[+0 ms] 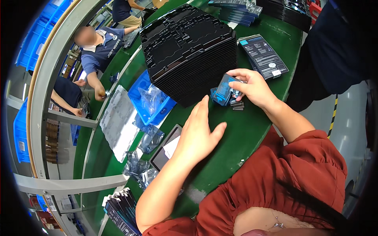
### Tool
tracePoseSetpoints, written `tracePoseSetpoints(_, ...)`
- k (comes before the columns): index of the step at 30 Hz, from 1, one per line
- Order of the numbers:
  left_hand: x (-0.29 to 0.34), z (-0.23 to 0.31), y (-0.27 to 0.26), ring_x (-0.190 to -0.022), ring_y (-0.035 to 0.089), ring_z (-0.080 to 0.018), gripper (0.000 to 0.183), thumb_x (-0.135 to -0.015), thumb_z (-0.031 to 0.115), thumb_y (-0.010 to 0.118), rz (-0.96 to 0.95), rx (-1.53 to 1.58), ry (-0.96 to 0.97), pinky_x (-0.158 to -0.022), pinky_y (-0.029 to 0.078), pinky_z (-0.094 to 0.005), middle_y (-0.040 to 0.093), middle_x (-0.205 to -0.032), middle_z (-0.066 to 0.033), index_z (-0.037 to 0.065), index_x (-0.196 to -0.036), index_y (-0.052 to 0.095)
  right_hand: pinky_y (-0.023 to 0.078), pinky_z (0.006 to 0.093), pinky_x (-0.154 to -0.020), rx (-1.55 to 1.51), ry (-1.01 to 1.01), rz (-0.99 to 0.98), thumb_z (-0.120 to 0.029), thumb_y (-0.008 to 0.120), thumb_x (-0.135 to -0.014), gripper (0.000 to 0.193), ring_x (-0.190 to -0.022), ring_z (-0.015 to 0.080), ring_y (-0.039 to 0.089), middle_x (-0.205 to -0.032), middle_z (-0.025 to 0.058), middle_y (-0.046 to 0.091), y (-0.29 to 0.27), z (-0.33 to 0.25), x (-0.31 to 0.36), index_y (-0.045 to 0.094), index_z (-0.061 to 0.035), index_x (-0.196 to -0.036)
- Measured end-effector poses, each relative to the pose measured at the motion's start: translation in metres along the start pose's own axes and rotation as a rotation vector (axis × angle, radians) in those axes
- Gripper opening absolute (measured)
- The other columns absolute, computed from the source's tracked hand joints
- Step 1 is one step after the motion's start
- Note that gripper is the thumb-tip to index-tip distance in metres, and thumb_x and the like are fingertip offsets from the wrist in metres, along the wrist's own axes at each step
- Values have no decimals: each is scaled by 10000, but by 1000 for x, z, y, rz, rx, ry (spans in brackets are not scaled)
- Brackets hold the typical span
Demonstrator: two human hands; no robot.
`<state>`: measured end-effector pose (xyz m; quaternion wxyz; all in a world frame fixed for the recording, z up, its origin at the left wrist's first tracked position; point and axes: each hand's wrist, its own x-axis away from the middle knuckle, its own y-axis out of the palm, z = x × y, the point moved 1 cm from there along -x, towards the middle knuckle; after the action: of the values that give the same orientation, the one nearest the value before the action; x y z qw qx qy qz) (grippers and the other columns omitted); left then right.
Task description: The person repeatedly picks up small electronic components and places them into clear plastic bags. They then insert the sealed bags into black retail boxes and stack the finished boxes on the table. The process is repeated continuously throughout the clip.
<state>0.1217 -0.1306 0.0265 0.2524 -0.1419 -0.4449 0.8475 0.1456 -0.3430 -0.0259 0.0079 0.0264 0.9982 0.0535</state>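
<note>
While the right hand pinches a small blue packet just above the green table, the left hand lies open and flat nearby. Packet looks light, stiff, slightly slick; its edges suit gripping.

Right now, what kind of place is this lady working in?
Probably a factory packing line. A long green work table holds a tall stack of black plastic trays and flat product boxes. Her right hand holds a small blue packet, and another person works nearby.
</note>
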Motion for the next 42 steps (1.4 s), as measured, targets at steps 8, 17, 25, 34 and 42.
tracePoseSetpoints(8,-47,-21,45,-1252,487,-323,886,-747,219,724,-49,167,-279,-1032,401,-362,427,-1367,-295,-89,-1432,254,497,296,-516,542,-290,165,-90,664,-817,377,-595,139,604,-783,74,602,-3,15,-4,592,-36,-1183)
tracePoseSetpoints(17,-56,-14,39,-1252,470,-360,893,-673,97,662,-115,-9,-204,-1058,383,-369,440,-1356,-236,29,-1467,259,536,390,-775,1003,-312,104,-286,633,-799,389,-840,315,664,-938,164,683,-13,5,9,664,-31,-1090)
tracePoseSetpoints(25,-60,-16,30,-1217,490,-365,803,-660,31,660,-118,-101,-160,-1035,411,-394,482,-1291,-217,37,-1402,351,437,389,-994,1178,-780,-448,-125,793,-613,735,-1187,320,512,-1276,159,548,-28,-14,7,517,-24,-1287)
tracePoseSetpoints(34,-64,-23,31,-1153,536,-342,710,-674,74,726,-129,-144,-125,-990,442,-391,537,-1211,-196,9,-1323,446,448,393,-951,1067,-652,-451,-159,850,-556,753,-1063,315,558,-1153,140,592,-28,-16,10,555,20,-1225)
tracePoseSetpoints(42,-65,-28,33,-1045,591,-328,660,-663,177,807,-125,-179,-120,-929,475,-384,586,-1096,-183,-27,-1227,532,441,404,-935,1032,-502,-264,-260,853,-574,778,-1085,324,532,-1173,143,560,-22,-10,17,548,6,-1239)
